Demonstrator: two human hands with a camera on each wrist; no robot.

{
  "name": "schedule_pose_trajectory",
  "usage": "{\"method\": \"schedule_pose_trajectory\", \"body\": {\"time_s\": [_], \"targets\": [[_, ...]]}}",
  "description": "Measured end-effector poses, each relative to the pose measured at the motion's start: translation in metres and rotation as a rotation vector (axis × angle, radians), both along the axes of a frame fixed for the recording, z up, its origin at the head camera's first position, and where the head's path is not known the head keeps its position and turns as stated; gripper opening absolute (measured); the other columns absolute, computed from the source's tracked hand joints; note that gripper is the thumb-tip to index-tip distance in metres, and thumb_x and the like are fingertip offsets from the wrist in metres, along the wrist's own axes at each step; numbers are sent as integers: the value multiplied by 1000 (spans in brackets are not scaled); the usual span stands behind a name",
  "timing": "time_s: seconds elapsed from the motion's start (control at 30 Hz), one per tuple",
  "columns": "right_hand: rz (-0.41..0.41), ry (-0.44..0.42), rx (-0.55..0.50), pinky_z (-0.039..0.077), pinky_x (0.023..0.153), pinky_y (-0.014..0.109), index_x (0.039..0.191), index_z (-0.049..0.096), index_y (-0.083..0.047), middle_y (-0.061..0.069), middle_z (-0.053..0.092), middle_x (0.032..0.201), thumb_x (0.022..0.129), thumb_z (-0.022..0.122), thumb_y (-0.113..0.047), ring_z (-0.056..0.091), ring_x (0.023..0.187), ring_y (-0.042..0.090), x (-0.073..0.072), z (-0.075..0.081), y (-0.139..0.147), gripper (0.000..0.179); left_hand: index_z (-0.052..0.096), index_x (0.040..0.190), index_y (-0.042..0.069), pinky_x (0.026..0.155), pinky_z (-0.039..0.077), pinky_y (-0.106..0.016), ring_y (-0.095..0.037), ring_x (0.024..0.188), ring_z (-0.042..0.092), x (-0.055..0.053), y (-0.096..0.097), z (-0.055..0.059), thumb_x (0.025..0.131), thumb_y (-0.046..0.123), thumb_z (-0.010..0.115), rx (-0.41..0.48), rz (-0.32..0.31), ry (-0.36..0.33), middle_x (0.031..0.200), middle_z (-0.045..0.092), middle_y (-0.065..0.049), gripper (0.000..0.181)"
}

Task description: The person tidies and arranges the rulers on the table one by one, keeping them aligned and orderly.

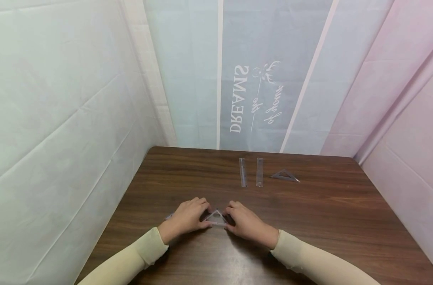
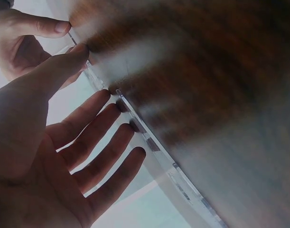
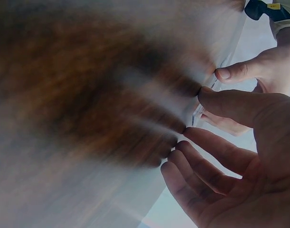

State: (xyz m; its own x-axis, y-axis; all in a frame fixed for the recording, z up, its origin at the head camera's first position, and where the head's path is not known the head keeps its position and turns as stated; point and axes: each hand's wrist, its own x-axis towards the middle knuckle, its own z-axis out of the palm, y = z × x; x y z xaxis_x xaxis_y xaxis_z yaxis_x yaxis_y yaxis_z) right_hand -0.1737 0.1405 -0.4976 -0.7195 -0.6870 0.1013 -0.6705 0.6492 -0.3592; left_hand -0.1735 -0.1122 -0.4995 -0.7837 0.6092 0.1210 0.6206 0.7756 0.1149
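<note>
The left arm (image 1: 125, 259) and right arm (image 1: 316, 257), both pale-sleeved to the wrist, slant inward over the desk (image 1: 330, 209). The left hand (image 1: 188, 214) and right hand (image 1: 250, 223) face each other, closer to the desk's left edge than its right. Each thumb opposes its forefinger, pinching; the left fingers spread, the right bunch closer.

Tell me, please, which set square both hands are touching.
The nearer set square, between the left hand and right hand; the other set square lies farther back, right of the rulers.
</note>
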Motion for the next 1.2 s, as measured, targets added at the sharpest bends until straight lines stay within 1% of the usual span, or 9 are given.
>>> {"method": "schedule_pose_trajectory", "body": {"time_s": [0.23,0.53,0.8,1.03,1.2], "targets": [[-5,-1,8,45,69,22,111,76,-9,-4,60,100,92,89,-24,46,82,7,0,0,1,27,73,110,20,72,56,-30,-13,91,62,0,0,2,89,49,88,2,4,-11,105,65,6,39],[-2,8,5,46,70,24,111,75,-7,-2,60,100,92,89,-20,48,83,8,1,2,0,26,73,111,19,72,56,-30,-14,92,62,0,0,1,89,49,88,6,6,-19,105,65,5,40],[-5,13,18,47,72,26,114,75,-9,-3,60,102,92,88,-25,48,85,9,1,3,2,30,73,110,19,72,55,-30,-13,89,61,-1,3,6,89,51,87,5,20,-36,103,65,6,41],[-8,-41,10,49,76,27,121,74,-7,-1,62,107,94,87,-27,51,90,10,1,8,6,36,73,110,18,72,56,-32,-15,88,64,-5,7,12,91,53,85,5,36,-49,101,67,5,42],[-22,-66,-6,54,82,32,125,73,-6,3,64,111,95,86,-27,57,96,13,1,10,9,39,73,109,18,71,57,-32,-14,88,66,-9,11,15,92,51,84,27,52,-80,101,70,3,39]]}}
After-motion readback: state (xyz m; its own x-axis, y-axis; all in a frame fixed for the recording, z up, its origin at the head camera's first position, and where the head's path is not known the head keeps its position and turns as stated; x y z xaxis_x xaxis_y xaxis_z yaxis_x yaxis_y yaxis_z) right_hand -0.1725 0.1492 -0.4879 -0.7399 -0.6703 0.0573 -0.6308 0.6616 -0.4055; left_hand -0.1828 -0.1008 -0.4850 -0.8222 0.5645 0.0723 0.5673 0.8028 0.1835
